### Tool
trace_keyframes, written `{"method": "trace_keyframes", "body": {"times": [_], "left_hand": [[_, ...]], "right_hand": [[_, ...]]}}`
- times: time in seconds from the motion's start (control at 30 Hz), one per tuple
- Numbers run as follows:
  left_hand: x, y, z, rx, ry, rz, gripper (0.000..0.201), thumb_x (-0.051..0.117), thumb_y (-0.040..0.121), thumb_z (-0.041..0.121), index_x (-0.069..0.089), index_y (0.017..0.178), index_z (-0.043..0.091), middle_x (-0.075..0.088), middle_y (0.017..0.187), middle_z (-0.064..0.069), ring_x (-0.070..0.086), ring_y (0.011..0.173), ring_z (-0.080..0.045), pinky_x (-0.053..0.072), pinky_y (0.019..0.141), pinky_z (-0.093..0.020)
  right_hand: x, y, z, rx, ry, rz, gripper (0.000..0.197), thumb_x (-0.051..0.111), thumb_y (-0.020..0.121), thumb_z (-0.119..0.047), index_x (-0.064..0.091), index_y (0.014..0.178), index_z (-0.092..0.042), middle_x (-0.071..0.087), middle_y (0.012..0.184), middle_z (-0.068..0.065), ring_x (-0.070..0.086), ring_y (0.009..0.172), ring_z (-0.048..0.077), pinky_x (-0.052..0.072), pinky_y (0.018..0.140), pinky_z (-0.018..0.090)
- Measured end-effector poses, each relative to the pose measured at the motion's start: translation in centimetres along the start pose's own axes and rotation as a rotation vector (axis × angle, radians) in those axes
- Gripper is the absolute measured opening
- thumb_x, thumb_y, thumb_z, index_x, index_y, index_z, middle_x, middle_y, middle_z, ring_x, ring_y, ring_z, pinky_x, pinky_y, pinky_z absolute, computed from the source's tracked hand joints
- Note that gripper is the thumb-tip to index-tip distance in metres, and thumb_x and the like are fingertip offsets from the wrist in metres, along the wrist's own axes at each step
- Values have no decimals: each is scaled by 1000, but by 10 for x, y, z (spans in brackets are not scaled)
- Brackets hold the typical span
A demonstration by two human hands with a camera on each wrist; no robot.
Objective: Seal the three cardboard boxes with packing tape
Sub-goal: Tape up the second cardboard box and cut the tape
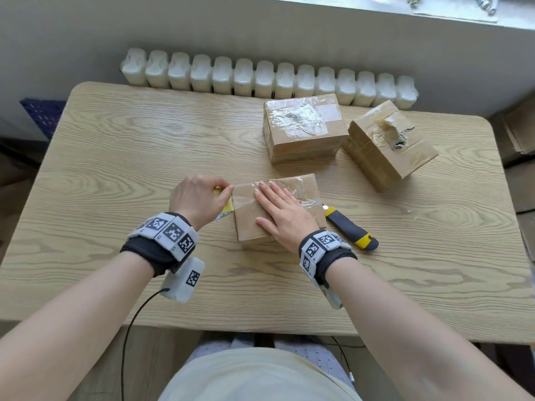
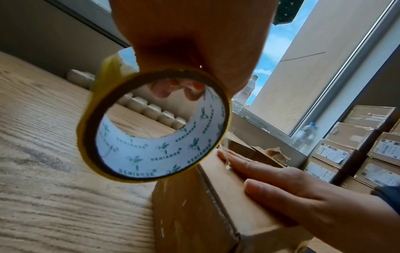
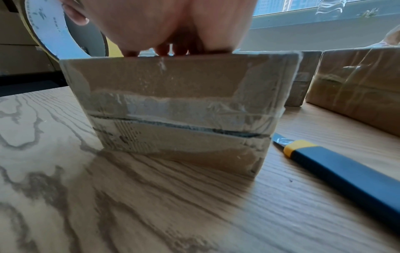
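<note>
While three brown cardboard boxes sit on the pale wood-grain desk, only the nearest box is being handled: the right hand lies flat on its top with fingers straight and together, pressing clear tape down. The left hand is curled round the one yellow-edged roll of clear packing tape, fingertips hooked through its white printed core, holding it against the box's left edge. The second box, wrapped in shiny clear tape, stands at the far side of the desk, and the third box, with a torn patch of tape on top, lies askew just beside it to the right. One utility knife with a blue handle and yellow ends lies on the desk just right of the nearest box. Behind the desk runs a white ribbed radiator beneath a windowsill. In the left wrist view, two clear plastic bottles stand at the window, beside stacked labelled cartons.
</note>
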State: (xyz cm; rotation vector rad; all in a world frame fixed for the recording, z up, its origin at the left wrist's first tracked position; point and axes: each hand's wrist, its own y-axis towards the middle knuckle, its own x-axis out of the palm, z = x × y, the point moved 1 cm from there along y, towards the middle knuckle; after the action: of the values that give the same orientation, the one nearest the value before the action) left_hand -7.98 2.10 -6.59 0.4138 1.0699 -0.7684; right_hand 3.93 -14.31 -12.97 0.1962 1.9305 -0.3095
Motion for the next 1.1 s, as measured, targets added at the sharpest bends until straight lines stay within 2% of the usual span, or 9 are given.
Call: {"method": "trace_keyframes", "body": {"times": [0.27,0.33,0.47,0.6,0.73,0.87,0.93,1.0,1.1], "left_hand": [[-11,17,-11,92,-8,-179,22,62,86,42,74,93,26,72,83,1,61,76,-17,50,70,-31],[-10,21,-14,107,-19,-230,22,62,85,42,74,93,25,72,82,-1,63,76,-19,53,71,-33],[-40,40,-59,-8,29,-125,24,65,85,37,74,89,15,70,81,-10,62,82,-28,44,70,-33],[-72,40,-87,-61,54,-175,18,65,84,37,72,81,21,58,64,5,53,68,-16,34,60,-27],[-54,31,-76,-29,-180,-143,16,70,82,28,74,79,12,64,68,3,59,74,-19,42,69,-26],[-38,23,-61,-4,-266,-172,15,72,81,29,75,80,14,64,68,10,57,69,-13,41,66,-27],[-34,21,-52,-4,-291,-181,12,71,80,32,74,77,21,65,70,11,58,71,-13,44,68,-29],[-34,18,-39,25,-312,-181,8,71,80,32,70,73,28,66,71,13,60,73,-12,46,69,-28],[-34,14,-16,78,-354,-184,8,71,81,31,70,73,29,67,71,10,57,66,-6,45,64,-21]], "right_hand": [[0,0,3,-52,9,-34,62,34,98,-48,18,151,-21,11,159,-2,3,146,13,-8,116,23],[0,-1,4,-66,21,-36,63,28,96,-52,19,151,-22,11,159,-3,0,144,9,-7,116,23],[2,-6,10,-71,-8,-52,66,17,92,-54,19,151,-24,12,159,-4,3,146,11,-4,117,25],[-1,-7,8,-65,-47,-65,65,14,93,-54,16,151,-25,10,159,-3,3,147,15,-4,118,28],[-7,-7,0,-31,-88,-94,57,18,97,-49,8,151,-35,2,160,-3,-3,147,17,-6,118,31],[-19,10,-17,156,28,-198,53,20,101,-42,4,151,-34,-7,160,-4,-11,146,14,-6,119,34],[-34,22,-28,255,296,-140,50,25,102,-40,22,150,-25,13,159,2,6,147,18,0,120,36],[-46,27,-35,362,644,56,47,42,98,-43,49,136,-16,49,141,5,42,132,19,27,114,39],[-55,29,-43,473,924,165,41,65,85,-43,65,113,-12,68,106,1,63,96,11,52,84,28]]}}
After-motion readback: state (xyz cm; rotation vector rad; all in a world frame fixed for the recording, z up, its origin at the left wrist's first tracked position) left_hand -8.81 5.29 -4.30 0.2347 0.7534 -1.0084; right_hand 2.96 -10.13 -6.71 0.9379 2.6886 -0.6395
